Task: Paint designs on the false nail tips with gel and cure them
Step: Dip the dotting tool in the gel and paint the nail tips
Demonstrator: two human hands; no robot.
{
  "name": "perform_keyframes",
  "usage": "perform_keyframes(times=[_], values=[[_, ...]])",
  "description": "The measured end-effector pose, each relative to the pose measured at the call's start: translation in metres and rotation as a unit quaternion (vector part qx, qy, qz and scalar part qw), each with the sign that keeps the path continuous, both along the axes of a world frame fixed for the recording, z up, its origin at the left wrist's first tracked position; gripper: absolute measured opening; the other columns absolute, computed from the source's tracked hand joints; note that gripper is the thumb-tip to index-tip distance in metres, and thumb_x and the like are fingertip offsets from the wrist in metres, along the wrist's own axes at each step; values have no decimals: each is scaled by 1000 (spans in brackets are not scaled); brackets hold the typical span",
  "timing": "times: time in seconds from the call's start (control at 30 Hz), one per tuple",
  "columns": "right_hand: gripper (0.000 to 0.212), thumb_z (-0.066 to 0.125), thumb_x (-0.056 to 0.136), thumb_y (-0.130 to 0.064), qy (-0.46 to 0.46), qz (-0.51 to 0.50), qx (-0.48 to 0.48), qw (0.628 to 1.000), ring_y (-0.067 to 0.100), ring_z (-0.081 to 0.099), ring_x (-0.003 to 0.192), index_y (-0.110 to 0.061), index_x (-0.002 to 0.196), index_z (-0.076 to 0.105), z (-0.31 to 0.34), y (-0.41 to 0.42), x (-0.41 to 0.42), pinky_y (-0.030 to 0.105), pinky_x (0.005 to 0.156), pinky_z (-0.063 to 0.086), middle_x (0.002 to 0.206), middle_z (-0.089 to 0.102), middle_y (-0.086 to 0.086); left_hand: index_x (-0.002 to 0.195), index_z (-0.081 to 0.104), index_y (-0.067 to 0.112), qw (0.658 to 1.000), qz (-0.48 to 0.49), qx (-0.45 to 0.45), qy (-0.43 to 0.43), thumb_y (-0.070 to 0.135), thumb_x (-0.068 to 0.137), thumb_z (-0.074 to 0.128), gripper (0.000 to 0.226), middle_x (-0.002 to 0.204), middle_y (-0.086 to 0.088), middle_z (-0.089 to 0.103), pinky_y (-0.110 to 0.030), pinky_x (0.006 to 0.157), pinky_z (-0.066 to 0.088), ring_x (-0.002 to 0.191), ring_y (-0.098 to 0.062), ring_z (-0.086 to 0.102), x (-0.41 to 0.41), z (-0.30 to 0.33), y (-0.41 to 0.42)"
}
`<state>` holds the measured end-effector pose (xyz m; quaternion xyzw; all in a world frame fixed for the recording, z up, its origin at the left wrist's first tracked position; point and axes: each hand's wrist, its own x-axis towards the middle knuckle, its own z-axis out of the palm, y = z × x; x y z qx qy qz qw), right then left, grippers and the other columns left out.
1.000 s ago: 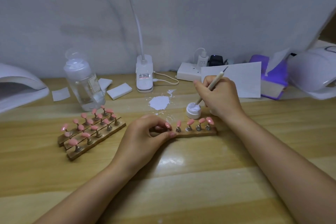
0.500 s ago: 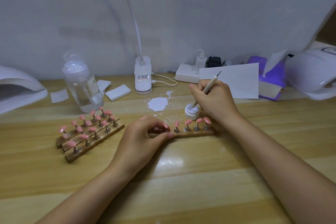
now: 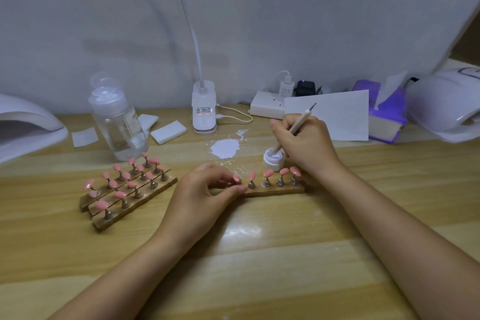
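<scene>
I see my right hand gripping the dotting tool, fingers curled round its shaft. The tool's long axis leans from lower left to upper right: its lower end dips into the white gel jar, its metal tip points up and away toward the white paper. Taking the jar as my landmark, the wooden nail strip lies just in front of it, running left to right, with pink nail tips standing on small pegs. My left hand pinches that strip's left end, thumb and fingers closed on it. Left of the jar lies a white spill; farther left three more strips sit side by side, angled.
</scene>
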<state>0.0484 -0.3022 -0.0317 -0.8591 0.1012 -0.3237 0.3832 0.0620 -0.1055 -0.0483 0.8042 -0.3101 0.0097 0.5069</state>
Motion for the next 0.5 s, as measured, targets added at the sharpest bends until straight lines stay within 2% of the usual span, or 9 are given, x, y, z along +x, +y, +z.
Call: perform_keyframes(times=[0.23, 0.4, 0.5], values=[[43, 56, 88, -25, 3, -3, 0, 1000, 35, 56, 65, 3, 59, 45, 1, 2, -2, 34, 57, 43, 54, 49, 20, 71, 68, 22, 1000, 1, -9, 7, 7, 71, 74, 16, 81, 3, 63, -5, 70, 44, 75, 0, 60, 0, 1, 0], [42, 55, 89, -27, 8, -7, 11, 1000, 30, 58, 63, -6, 54, 45, 1, 1, -2, 30, 56, 41, 48, 48, 6, 70, 66, 26, 1000, 3, 0, -9, 8, 72, 74, 19, 78, 5, 63, -10, 70, 46, 74, -2, 59, -1, 0, 0], [42, 55, 88, -26, 1, -10, 1, 1000, 29, 57, 61, -4, 54, 45, 1, 2, -3, 33, 57, 43, 48, 48, 8, 71, 67, 25, 1000, -3, 3, -20, 9, 72, 74, 17, 78, 5, 63, -12, 70, 47, 75, -2, 58, -1, 0, 1]])
